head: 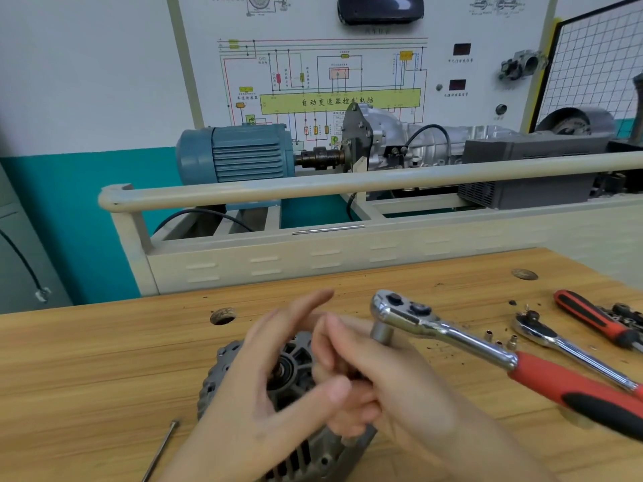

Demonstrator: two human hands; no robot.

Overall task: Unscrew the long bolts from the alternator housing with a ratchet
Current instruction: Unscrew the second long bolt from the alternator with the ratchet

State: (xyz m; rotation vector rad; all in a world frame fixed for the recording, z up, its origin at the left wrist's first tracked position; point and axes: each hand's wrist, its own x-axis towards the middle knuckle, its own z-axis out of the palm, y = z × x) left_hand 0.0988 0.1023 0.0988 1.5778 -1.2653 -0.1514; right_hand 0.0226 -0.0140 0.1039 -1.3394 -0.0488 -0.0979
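The grey alternator (295,356) lies on the wooden bench (104,360), mostly covered by my hands. My left hand (264,380) hovers over its left side with fingers straight and spread, thumb reaching toward my right hand. My right hand (393,391) is over the housing's right edge, fingers curled and pinching a small dark bolt head (355,375); the bolt's shaft is hidden. The red-handled ratchet (452,337) with its socket (381,331) lies just right of my right hand, held by neither hand. One long bolt (161,447) lies loose on the bench at lower left.
A second, slimmer ratchet (563,349), a red-and-black screwdriver (591,318) and several small sockets (501,340) lie at the bench's right. Round holes (222,315) dot the benchtop. Behind the bench stands a training rig with a rail (348,184) and blue motor (240,153).
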